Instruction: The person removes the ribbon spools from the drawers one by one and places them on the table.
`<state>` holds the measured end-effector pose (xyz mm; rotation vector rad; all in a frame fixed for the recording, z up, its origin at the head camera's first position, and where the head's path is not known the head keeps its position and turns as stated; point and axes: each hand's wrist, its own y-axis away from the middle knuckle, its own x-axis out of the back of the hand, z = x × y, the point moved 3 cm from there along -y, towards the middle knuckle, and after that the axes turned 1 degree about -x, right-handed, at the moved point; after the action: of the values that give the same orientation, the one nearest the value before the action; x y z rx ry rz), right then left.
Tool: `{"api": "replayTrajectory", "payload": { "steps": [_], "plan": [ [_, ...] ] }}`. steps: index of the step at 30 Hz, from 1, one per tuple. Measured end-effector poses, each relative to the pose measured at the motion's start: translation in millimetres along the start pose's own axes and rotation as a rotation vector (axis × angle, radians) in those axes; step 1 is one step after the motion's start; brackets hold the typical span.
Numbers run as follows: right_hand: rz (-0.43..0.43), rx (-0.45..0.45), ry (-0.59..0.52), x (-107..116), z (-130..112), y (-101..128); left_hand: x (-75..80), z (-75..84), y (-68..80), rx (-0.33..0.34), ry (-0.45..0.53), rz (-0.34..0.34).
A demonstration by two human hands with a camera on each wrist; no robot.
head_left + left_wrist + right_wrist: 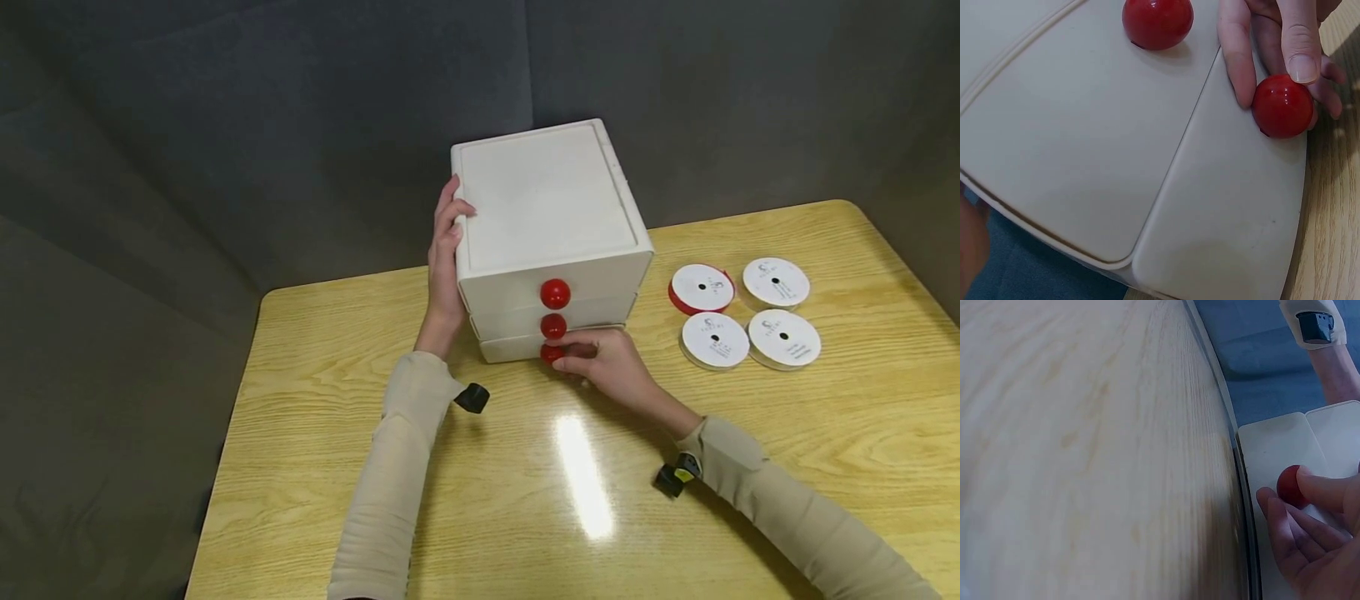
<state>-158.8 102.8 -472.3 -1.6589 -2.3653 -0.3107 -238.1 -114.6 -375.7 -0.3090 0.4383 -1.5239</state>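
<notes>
Gray soft walls stand behind a yellow wooden table [360, 517] with round corners. Light makes a bright shine on the wood near the person.

On the table sits a white box of three drawers [551, 233]. Each drawer has a round red knob. The right hand [611, 367] pinches the bottom knob [551, 353] with its thumb and fingers curled around it. The left wrist view shows the thumb on top of that knob and fingers beside it. The bottom drawer [510, 348] looks shut or nearly shut. The left hand [445, 258] lies flat against the left side of the box, fingers straight, tips hooked just over the top edge.

To do this well, I think the pull should go straight toward the person, slow and even, so the drawer does not jam. The left hand should push back on the box so it does not slide or tip. A tight pinch helps, because the ball is smooth.

Four white ribbon spools [742, 312] lie flat to the right of the box, apart from it. One shows red ribbon [675, 297] at its edge.
</notes>
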Motion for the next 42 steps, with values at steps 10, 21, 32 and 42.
{"api": "replayTrajectory", "payload": {
  "steps": [10,21,32,42],
  "plan": [
    [-0.003,0.097,0.060,0.8,-3.5,-2.1,1.1,-1.2,-0.9,0.008,-0.014,-0.007],
    [0.003,0.160,0.136,3.6,-5.5,-2.5,-1.6,-1.4,-1.1,-0.006,-0.004,-0.008],
    [0.061,0.211,0.240,3.8,-10.9,-4.2,-3.9,5.1,-0.6,0.000,0.016,0.002],
    [0.055,0.307,0.305,2.5,-14.6,-5.7,-5.5,3.2,1.4,-0.010,0.019,0.008]
  ]
}}
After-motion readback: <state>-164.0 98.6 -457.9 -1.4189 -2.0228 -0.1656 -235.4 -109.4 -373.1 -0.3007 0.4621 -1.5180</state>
